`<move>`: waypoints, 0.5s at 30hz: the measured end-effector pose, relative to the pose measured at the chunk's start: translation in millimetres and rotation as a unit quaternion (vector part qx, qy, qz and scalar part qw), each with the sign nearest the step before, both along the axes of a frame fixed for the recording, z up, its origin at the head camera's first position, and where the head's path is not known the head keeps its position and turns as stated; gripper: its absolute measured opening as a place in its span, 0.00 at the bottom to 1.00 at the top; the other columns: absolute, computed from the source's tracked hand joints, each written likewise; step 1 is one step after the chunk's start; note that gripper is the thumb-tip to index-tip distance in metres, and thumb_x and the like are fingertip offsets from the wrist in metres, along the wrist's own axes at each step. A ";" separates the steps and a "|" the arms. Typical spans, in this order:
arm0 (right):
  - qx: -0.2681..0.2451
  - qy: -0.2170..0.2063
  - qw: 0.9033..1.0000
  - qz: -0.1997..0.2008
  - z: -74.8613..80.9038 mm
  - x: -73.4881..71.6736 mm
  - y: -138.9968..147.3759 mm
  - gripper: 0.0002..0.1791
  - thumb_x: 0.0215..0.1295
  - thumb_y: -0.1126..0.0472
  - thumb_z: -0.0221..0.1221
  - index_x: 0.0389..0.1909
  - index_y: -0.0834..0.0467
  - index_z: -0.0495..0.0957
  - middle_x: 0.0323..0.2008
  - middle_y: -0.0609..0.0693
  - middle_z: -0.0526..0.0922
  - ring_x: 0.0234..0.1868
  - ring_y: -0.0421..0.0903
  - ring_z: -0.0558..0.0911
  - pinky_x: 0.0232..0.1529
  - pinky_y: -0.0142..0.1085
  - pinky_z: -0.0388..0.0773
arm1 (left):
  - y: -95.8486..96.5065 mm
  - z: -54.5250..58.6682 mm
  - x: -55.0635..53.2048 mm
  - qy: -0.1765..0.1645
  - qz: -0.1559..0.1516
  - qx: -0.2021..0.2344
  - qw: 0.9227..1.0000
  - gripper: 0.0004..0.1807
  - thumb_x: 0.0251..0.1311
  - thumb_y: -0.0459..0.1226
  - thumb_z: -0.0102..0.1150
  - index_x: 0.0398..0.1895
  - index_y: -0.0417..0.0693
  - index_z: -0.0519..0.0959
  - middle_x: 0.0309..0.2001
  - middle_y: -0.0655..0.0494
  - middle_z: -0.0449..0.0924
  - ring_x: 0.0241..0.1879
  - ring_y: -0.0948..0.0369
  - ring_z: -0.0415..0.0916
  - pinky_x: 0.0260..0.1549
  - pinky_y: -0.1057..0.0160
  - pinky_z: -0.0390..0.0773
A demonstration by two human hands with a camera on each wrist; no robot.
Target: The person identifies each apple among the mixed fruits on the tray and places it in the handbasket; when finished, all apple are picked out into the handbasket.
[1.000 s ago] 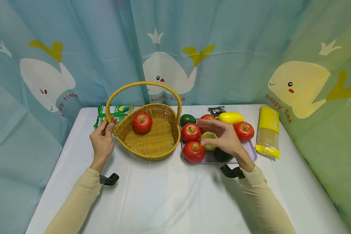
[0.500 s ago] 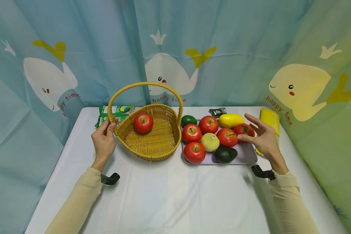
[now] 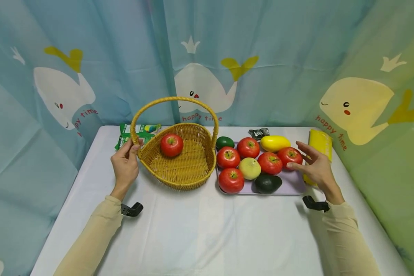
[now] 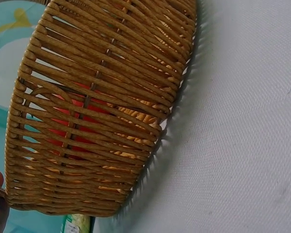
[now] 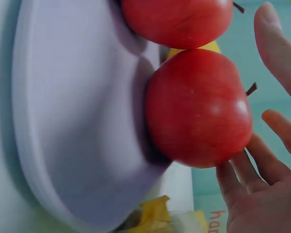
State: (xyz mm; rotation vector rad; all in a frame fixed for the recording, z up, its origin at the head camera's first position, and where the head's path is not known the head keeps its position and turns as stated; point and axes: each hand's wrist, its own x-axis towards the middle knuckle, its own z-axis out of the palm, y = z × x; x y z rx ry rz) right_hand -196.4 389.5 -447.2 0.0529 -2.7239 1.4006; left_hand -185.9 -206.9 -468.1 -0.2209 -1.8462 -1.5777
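My left hand [image 3: 125,165] pinches the base of the yellow handle [image 3: 135,132] of a wicker basket [image 3: 183,185]. One red apple [image 3: 171,145] lies inside the basket; through the weave its red shows in the left wrist view. On the right, my right hand [image 3: 319,168] is beside the rightmost red apple [image 3: 289,157] on a lilac tray [image 3: 294,183]. Seen in the right wrist view, the thumb [image 5: 279,56] stands apart from that apple [image 5: 196,109], while outstretched fingers reach its lower side and seem to touch it.
Several more red apples [image 3: 231,180], a pale yellow-green round fruit [image 3: 250,168], an avocado [image 3: 268,183], a yellow oval fruit [image 3: 275,143] and a dark green one [image 3: 225,142] crowd the tray. Around them lie a black packet [image 3: 258,133], a yellow package [image 3: 321,143] and a green packet [image 3: 146,132].
From above the middle of the tray, my right hand has moved right to the rightmost apple, uncovering the fruit beneath. My left hand still holds the basket handle.
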 end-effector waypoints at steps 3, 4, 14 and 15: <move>0.005 -0.009 1.000 0.002 -5.0 -1.2 0.5 0.49 0.63 0.58 0.77 0.82 0.56 0.64 0.78 0.65 0.68 0.77 0.60 0.69 0.69 0.17 0.70 | -0.4 -0.6 -0.4 0.000 -0.001 0.001 1.000 0.17 0.75 0.25 0.57 0.63 0.32 0.82 0.53 0.31 0.87 0.51 0.64 0.87 0.56 0.73 0.85; 0.011 -0.010 1.000 0.003 -6.3 -1.8 0.5 0.49 0.63 0.57 0.77 0.82 0.56 0.64 0.77 0.66 0.68 0.76 0.61 0.70 0.70 0.18 0.69 | -0.5 -0.8 -0.3 -0.001 0.000 0.001 1.000 0.17 0.75 0.25 0.57 0.63 0.32 0.82 0.53 0.31 0.87 0.51 0.64 0.87 0.56 0.73 0.85; 0.049 -0.042 0.998 -0.024 -11.7 -3.4 2.6 0.48 0.64 0.47 0.75 0.81 0.57 0.66 0.76 0.64 0.71 0.69 0.64 0.75 0.55 0.13 0.74 | -0.7 -0.6 -0.7 0.000 -0.001 -0.004 1.000 0.18 0.75 0.25 0.57 0.65 0.30 0.80 0.54 0.31 0.86 0.51 0.65 0.88 0.55 0.74 0.85; 0.052 -0.044 0.997 -0.024 -11.8 -3.9 3.1 0.48 0.64 0.46 0.75 0.81 0.56 0.65 0.76 0.64 0.71 0.67 0.63 0.76 0.53 0.12 0.73 | -0.8 -0.6 -0.9 0.001 -0.001 -0.004 1.000 0.18 0.75 0.25 0.57 0.65 0.29 0.80 0.54 0.30 0.86 0.50 0.66 0.87 0.55 0.74 0.85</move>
